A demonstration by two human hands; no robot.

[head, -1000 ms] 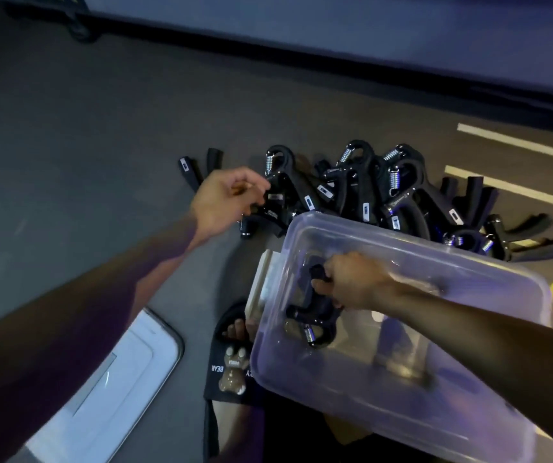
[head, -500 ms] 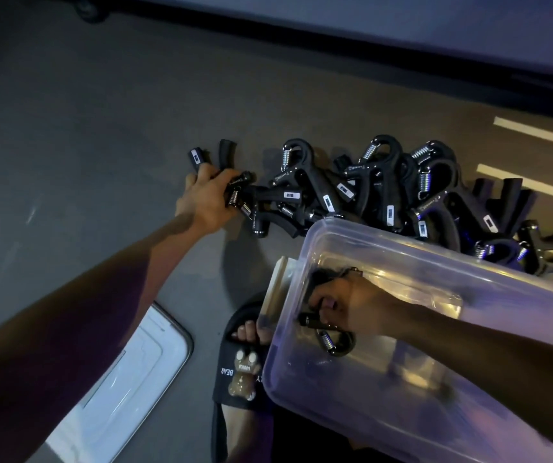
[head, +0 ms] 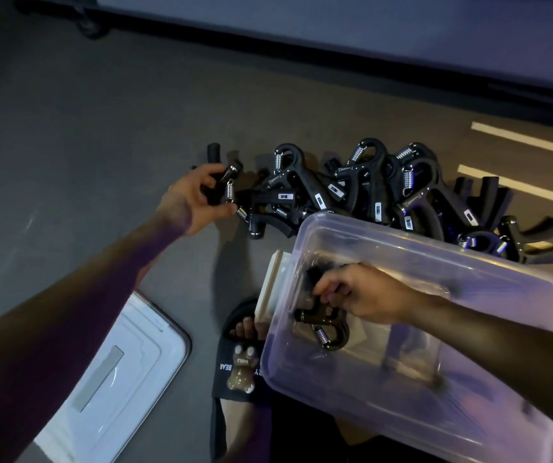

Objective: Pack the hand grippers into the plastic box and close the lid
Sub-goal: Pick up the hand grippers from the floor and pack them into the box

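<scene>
Head view: right fingers (head: 330, 290) curl round gripper (head: 325, 324).

Gripping one hand gripper (head: 226, 188) with the left hand (head: 192, 203) beside the floor pile (head: 385, 192). Holding another gripper (head: 323, 324) with the right hand (head: 365, 295) inside the plastic box (head: 469, 412).

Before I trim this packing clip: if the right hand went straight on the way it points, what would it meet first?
Probably the plastic box's left end wall; the right hand, gripping a hand gripper, points there. Depth is unclear.
</scene>
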